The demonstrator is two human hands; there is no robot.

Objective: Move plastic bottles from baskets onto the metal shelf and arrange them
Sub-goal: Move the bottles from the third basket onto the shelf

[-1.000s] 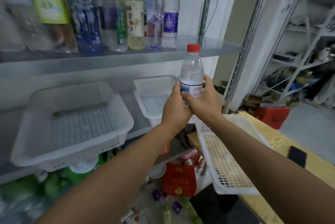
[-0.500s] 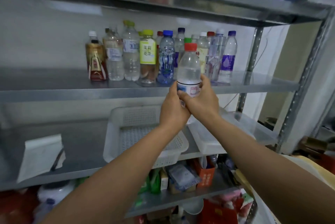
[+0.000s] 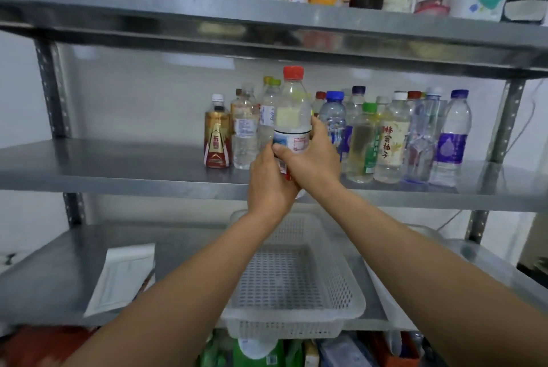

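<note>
Left hand (image 3: 268,185) and right hand (image 3: 311,159) grip a red-capped clear bottle (image 3: 292,111); right of them stands a bottle labelled 蜂蜜柚子 (image 3: 391,141).

Both hands, left hand (image 3: 268,182) and right hand (image 3: 314,159), grip red-capped bottle (image 3: 292,111).

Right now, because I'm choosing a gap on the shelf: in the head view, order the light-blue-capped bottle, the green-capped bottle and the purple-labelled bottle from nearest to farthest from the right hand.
From the right hand, gripping the red-capped bottle:
1. The light-blue-capped bottle, just to its right.
2. The green-capped bottle, further right.
3. The purple-labelled bottle, at the row's far right end.
</note>
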